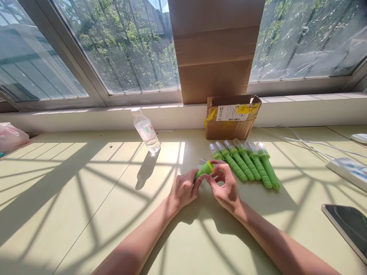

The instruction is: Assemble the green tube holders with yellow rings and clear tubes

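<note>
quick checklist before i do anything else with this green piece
1. Green piece held by left hand: ok, fingers wrapped round it.
2. Right hand firm on the yellow ring: cannot tell, fingers are at it but grip is unclear.
3. Green tubes clear-topped: ok, six lie side by side.
4. Bottle capped and away from hands: ok.
5. Even light on table: not ok, sun and shadow stripe it.
</note>
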`<state>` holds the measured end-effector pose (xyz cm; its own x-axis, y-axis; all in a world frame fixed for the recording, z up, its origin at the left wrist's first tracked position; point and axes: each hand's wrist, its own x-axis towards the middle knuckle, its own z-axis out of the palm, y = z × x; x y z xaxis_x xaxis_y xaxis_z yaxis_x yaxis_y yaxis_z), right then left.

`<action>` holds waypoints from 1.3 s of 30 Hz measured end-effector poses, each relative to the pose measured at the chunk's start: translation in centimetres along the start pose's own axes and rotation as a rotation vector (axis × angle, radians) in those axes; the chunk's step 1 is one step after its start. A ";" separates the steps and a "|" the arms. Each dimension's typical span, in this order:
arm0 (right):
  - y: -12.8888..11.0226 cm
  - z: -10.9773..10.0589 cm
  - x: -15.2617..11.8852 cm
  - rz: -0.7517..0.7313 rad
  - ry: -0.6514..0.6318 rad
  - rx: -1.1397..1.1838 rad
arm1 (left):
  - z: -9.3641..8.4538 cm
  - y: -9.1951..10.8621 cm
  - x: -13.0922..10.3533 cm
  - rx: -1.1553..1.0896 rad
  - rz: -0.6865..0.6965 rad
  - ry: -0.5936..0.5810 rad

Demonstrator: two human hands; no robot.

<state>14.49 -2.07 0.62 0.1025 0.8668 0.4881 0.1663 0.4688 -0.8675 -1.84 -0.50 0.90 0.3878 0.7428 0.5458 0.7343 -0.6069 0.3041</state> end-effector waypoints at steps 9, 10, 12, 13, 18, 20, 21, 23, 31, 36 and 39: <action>0.2 0.1 -0.1 -0.051 0.019 0.000 | 0.7 -0.4 -0.3 -0.113 -0.088 0.109; 0.2 0.1 -0.1 -0.061 0.021 0.001 | 0.8 -0.4 -0.3 -0.104 -0.068 0.127; 0.2 0.1 -0.1 -0.074 0.022 -0.001 | 0.8 -0.4 -0.3 -0.074 -0.031 0.158; 0.3 0.1 -0.1 -0.076 0.020 -0.004 | 0.8 -0.4 -0.3 -0.056 -0.013 0.175; 0.4 0.1 -0.1 -0.079 0.016 -0.016 | 0.3 -0.2 -0.1 0.012 0.051 0.186; 0.5 0.1 -0.1 -0.085 0.014 -0.014 | 0.1 -0.1 0.0 0.025 0.059 0.150; 0.5 0.1 -0.1 -0.085 0.014 -0.016 | 0.0 0.0 0.0 0.031 0.060 0.130; 0.5 0.1 -0.1 -0.079 0.019 -0.023 | -0.2 0.2 0.1 0.038 0.061 0.099; 0.6 0.0 -0.2 -0.082 0.019 -0.018 | -0.3 -0.1 0.1 -0.082 0.048 0.014; 0.4 -0.1 -0.2 -0.089 0.025 -0.030 | -0.5 0.0 0.1 -0.182 0.014 -0.022; 0.3 -0.1 -0.2 -0.073 0.031 -0.028 | -0.5 0.0 0.1 -0.221 -0.003 -0.035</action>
<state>14.62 -2.13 0.27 0.1196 0.8245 0.5530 0.2017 0.5252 -0.8267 -2.15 -0.58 1.36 0.4080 0.7516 0.5183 0.5967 -0.6492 0.4717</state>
